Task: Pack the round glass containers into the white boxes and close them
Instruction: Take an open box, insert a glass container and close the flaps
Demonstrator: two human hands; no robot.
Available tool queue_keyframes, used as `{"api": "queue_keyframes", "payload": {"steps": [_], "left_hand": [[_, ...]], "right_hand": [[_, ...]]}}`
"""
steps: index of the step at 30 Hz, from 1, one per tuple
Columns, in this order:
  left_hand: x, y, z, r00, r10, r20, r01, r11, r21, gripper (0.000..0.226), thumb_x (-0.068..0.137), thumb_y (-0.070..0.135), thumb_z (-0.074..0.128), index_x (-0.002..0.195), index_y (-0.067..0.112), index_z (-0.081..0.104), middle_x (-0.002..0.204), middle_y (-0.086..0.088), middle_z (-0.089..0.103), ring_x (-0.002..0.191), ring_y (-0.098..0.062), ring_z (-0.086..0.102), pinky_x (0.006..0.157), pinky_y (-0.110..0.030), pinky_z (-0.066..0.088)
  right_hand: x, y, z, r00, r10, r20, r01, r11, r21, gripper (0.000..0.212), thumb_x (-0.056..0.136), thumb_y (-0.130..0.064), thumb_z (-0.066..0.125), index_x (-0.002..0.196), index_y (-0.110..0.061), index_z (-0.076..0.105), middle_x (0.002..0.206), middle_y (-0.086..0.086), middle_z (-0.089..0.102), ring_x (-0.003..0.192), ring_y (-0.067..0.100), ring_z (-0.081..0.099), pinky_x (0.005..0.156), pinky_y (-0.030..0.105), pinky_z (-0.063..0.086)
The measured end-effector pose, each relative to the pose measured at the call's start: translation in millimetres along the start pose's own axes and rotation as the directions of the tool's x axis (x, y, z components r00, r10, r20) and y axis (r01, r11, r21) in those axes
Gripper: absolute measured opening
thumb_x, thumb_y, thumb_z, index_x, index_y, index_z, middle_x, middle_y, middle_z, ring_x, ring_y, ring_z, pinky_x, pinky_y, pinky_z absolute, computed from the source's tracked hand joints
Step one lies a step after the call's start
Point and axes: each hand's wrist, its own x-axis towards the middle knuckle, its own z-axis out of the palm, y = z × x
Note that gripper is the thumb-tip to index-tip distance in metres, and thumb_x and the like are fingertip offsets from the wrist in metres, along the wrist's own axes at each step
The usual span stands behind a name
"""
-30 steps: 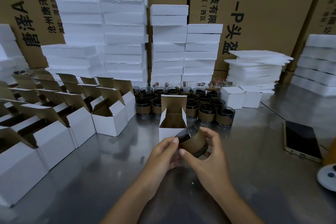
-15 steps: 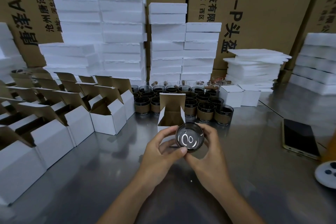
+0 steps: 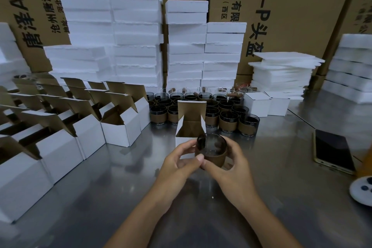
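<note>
Glass container point(image 3: 211, 150) being gripped by left hand point(image 3: 179, 165) & right hand point(image 3: 233, 165), both curling round it, near tabletop point(image 3: 120, 187) centre, partly hiding open white box point(image 3: 189, 127).

Dark glass container point(image 3: 211, 150) upright before open white box point(image 3: 189, 127)

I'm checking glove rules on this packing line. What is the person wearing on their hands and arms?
Nothing that shows. The left hand and right hand are bare, with no gloves. The forearms are uncovered down to the picture's lower edge, so no sleeve is in view. No ring, watch or wristband is visible.
</note>
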Motion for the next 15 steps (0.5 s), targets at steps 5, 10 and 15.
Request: {"api": "queue_keyframes", "payload": {"steps": [5,10,15], "left_hand": [[1.6,-0.8,-0.2,0.998,-0.058,0.004,0.058,0.998,-0.019,0.029,0.090,0.023,0.057,0.115,0.036,0.065,0.108,0.006,0.067,0.094,-0.007,0.065,0.083,-0.025,0.053],[1.1,-1.3,0.6,0.997,-0.062,0.043,0.061,0.998,0.027,0.028,0.090,0.023,0.058,0.112,0.039,0.065,0.098,-0.001,0.067,0.085,-0.012,0.066,0.077,-0.023,0.050],[0.0,-0.9,3.2,0.994,-0.082,0.072,0.078,0.995,0.058,0.040,0.079,0.045,0.062,0.118,0.037,0.059,0.101,-0.011,0.065,0.090,-0.019,0.066,0.085,-0.034,0.052]], "right_hand": [[5.0,-0.6,-3.9,0.984,0.180,0.006,-0.180,0.976,0.122,0.035,0.073,-0.029,0.076,0.106,-0.023,0.065,0.095,-0.007,0.073,0.093,0.008,0.067,0.071,0.014,0.051],[5.0,-6.4,-3.5,0.935,0.350,0.051,-0.353,0.914,0.202,0.067,0.052,-0.066,0.063,0.100,-0.018,0.067,0.095,0.002,0.073,0.090,0.014,0.069,0.079,0.032,0.052],[8.3,-9.0,-4.5,0.875,0.466,0.129,-0.484,0.851,0.206,0.060,0.061,-0.063,0.060,0.098,-0.016,0.069,0.088,0.005,0.074,0.086,0.016,0.071,0.080,0.032,0.055]]}}
